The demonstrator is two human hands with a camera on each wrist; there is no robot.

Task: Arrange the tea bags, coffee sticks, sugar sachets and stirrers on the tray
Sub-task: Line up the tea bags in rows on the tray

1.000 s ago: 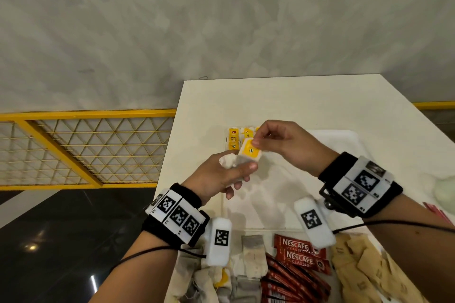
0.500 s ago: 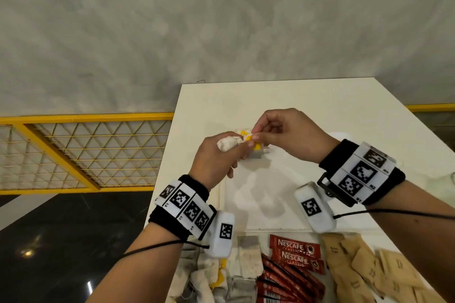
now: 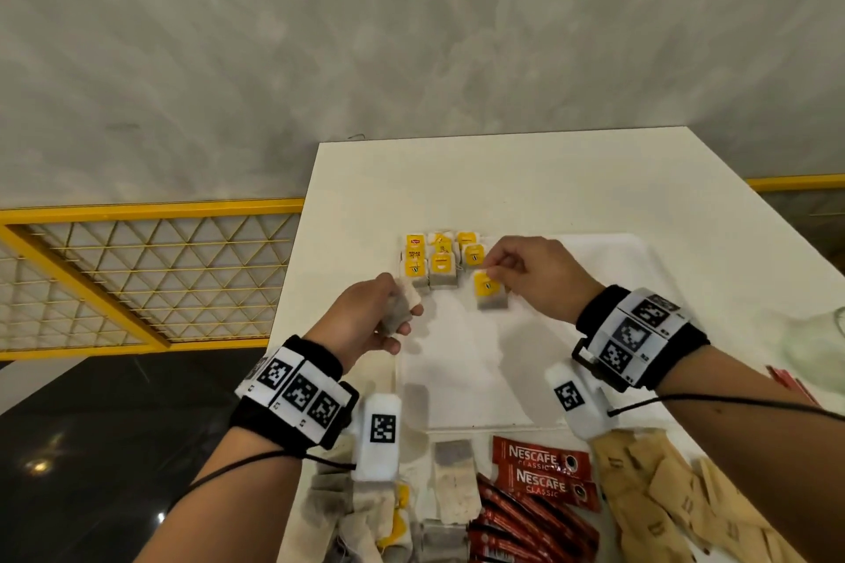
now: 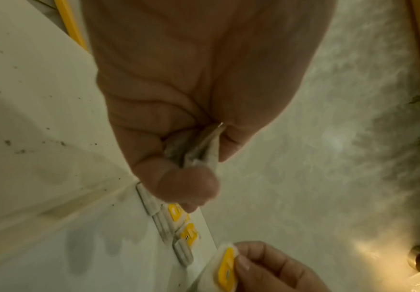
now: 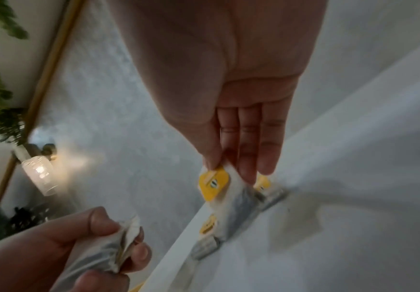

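Note:
My right hand (image 3: 496, 272) pinches a tea bag (image 3: 489, 295) with a yellow tag by its top, low over the white tray (image 3: 594, 288); the same tea bag (image 5: 225, 189) shows in the right wrist view. Several yellow-tagged tea bags (image 3: 439, 261) lie in rows at the tray's far left corner. My left hand (image 3: 393, 318) grips a small bunch of tea bags (image 3: 400, 309) just left of the tray; in the left wrist view that bunch (image 4: 199, 147) sits between thumb and curled fingers.
Near the table's front edge lie loose tea bags (image 3: 452, 485), red Nescafe coffee sticks (image 3: 544, 471) and brown sugar sachets (image 3: 663, 494). A yellow mesh railing (image 3: 137, 283) runs to the left of the table. A grey wall stands behind.
The hands, which met over one tea bag, have parted. My right hand carried that bag right and down toward the tray; my left hand drew back left with its bunch.

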